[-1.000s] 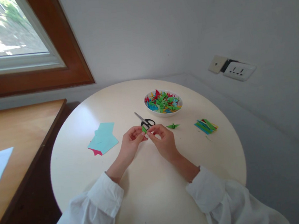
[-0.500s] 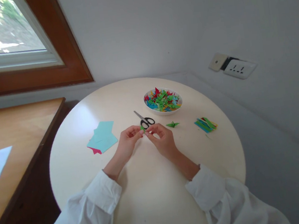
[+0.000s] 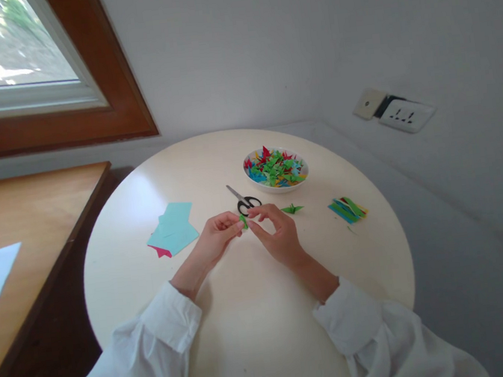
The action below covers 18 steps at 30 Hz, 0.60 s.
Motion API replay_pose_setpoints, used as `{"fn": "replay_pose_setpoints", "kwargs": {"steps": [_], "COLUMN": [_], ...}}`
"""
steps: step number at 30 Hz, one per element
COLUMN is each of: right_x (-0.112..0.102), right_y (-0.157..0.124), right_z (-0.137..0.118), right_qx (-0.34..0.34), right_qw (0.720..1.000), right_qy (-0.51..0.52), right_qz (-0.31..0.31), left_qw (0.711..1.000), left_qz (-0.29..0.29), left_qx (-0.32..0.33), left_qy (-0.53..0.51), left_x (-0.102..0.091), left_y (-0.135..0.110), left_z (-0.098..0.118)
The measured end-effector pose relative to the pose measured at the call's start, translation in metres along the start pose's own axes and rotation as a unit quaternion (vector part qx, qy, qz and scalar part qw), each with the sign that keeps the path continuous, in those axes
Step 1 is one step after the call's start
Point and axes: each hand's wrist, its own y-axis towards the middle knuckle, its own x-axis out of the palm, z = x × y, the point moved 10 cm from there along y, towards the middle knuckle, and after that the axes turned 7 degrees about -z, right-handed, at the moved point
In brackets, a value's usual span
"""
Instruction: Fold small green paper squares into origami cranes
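Observation:
My left hand (image 3: 217, 235) pinches a small piece of folded green paper (image 3: 243, 221) between thumb and fingertips, low above the round table. My right hand (image 3: 279, 231) is close on the paper's right side, thumb and index finger parted. Whether its thumb tip touches the paper I cannot tell. Black-handled scissors (image 3: 246, 202) lie just beyond the hands, blades pointing away to the left. A finished green paper crane (image 3: 292, 209) rests on the table beside my right hand.
A white bowl (image 3: 274, 189) full of colourful paper cranes stands at the back of the round table (image 3: 259, 333). Light-blue paper sheets (image 3: 173, 229) with some pink paper lie at left. Coloured paper strips (image 3: 347, 209) are at right. A wooden desk (image 3: 30, 201) adjoins on the left.
My right thumb and index finger have parted and drawn slightly right from the green paper. More of the paper shows in my left hand, which stays nearly in place.

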Motion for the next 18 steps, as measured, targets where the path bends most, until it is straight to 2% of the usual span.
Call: {"fn": "replay_pose_setpoints", "kwargs": {"steps": [6,18], "right_x": [0.005,0.009], "right_y": [-0.002,-0.001], "right_z": [-0.018,-0.028], "right_qx": [-0.089,-0.125], "right_qw": [0.993,0.987], "right_qy": [-0.068,-0.096], "right_qz": [-0.022,-0.042], "left_qw": [1.000,0.989], "left_qz": [0.001,-0.026], "left_qx": [-0.019,-0.072], "left_qy": [-0.017,-0.129], "left_x": [-0.001,-0.004], "left_y": [0.000,0.000], "left_z": [-0.004,-0.028]}}
